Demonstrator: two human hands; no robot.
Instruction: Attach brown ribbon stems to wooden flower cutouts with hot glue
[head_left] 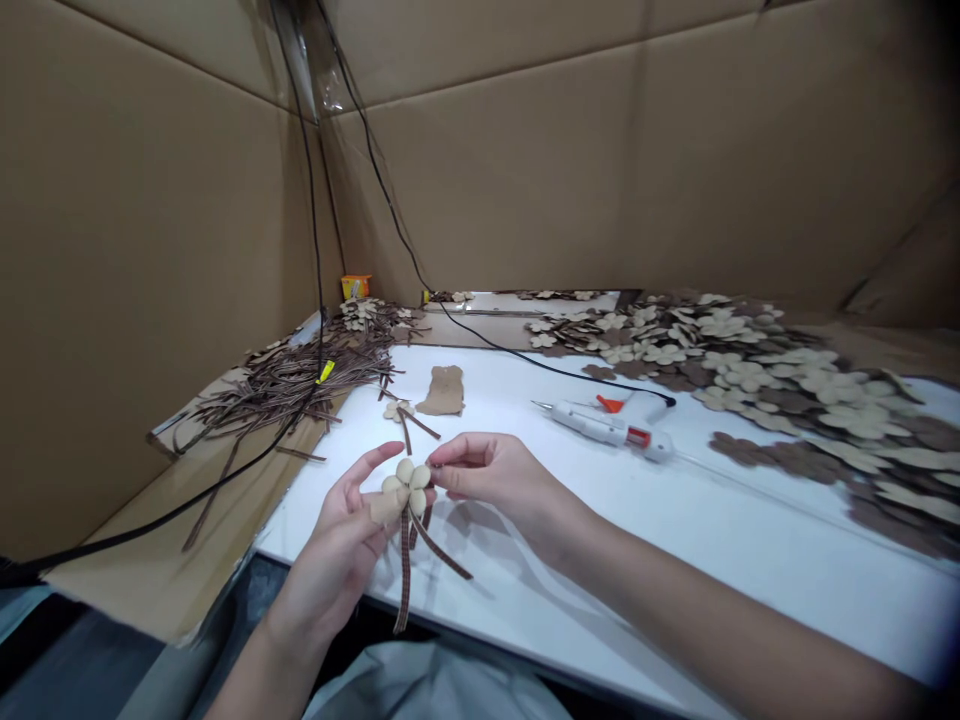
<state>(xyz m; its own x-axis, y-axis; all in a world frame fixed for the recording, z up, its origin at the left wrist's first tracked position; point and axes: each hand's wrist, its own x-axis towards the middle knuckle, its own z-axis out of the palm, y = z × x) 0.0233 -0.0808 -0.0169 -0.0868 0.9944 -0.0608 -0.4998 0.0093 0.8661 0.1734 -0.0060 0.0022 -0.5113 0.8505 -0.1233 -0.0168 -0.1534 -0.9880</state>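
My left hand point(349, 530) pinches a cream fabric flower point(406, 478) between thumb and fingers, above the front of the white table. A tan strip wraps the thumb. Checked brown ribbon tails point(406, 580) hang from the flower, spread downward. At the flower's right edge, the thumb and fingertips of my right hand point(491, 475) are pressed together; whatever small thing is between them is too hidden to name. Just beyond my hands lies another cream flower with ribbon tails point(399, 410). A piece of brown cardboard point(444, 390) rests behind it.
A white glue gun point(607, 425) with an orange trigger lies right of centre, a black cable point(517, 352) running to it. Cream and brown flower cutouts point(742, 350) are heaped at right. Cut ribbons point(300, 380) pile on cardboard at left. Tall cardboard walls point(525, 180) enclose the table.
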